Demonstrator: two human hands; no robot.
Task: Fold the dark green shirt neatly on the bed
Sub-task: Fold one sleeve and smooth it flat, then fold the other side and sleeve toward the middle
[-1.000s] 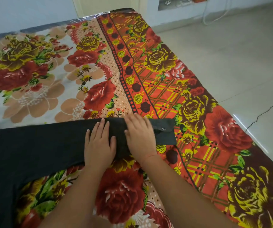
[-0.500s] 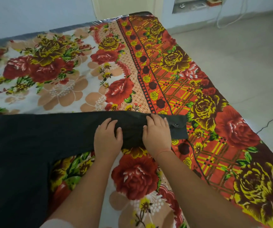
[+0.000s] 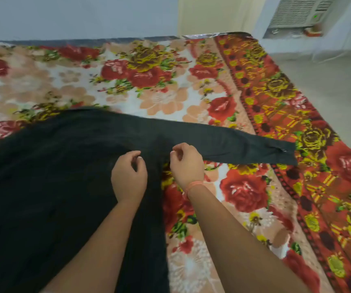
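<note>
Dark green shirt [image 3: 54, 176] lay flat on bed [image 3: 244, 218], body under and left of both hands, sleeve [image 3: 233, 142] stretched out to the right past R hand. L hand [image 3: 129, 176] sat on the shirt near sleeve base, fingers curled in, loosely half-closed; can't tell if it pinched fabric. R hand [image 3: 186, 163] just beside it at sleeve's near edge, fingers curled too, grip unclear. Frame blurry. Cuff [image 3: 284, 153] lay well right of R hand.

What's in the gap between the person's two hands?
In the head view, only dark shirt fabric lies between the left hand and the right hand, about where the sleeve joins the body. Nothing else sits there.
</note>
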